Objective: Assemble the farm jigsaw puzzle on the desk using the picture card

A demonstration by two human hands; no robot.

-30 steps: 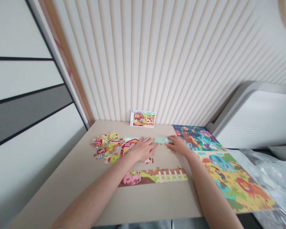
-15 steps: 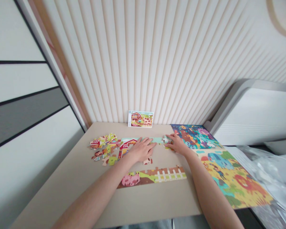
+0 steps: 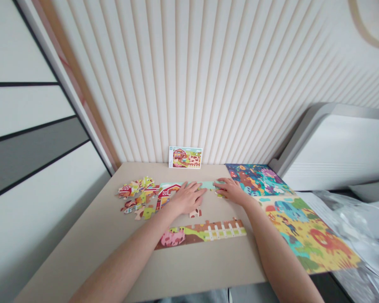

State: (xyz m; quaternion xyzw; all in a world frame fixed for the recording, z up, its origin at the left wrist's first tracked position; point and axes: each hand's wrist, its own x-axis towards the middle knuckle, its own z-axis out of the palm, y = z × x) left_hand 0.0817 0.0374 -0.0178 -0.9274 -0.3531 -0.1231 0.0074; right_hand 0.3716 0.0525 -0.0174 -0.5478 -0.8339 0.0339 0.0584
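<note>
My left hand [image 3: 188,198] lies flat with fingers spread over the joined upper strip of a farm jigsaw, beside its red barn part [image 3: 169,192]. At the right end of the pale blue sky strip [image 3: 207,185], my right hand [image 3: 230,190] has thumb and fingers on a puzzle piece [image 3: 220,195], mostly covered by the hand. A brown-and-white piece [image 3: 195,213] lies below my left hand. Nearer to me is a joined bottom strip [image 3: 205,231] with a pink pig and a white fence.
Loose puzzle pieces [image 3: 139,198] lie heaped at the left. A picture card [image 3: 185,157] leans on the ribbed wall. On the right lie a dark blue picture puzzle [image 3: 259,180] and a yellow animal one [image 3: 312,235], with clear plastic wrapping [image 3: 350,223] beyond.
My right hand has moved slightly left, its fingers now reaching further over the piece at the strip's end. My left hand stays flat in place. The view has shifted a little.
</note>
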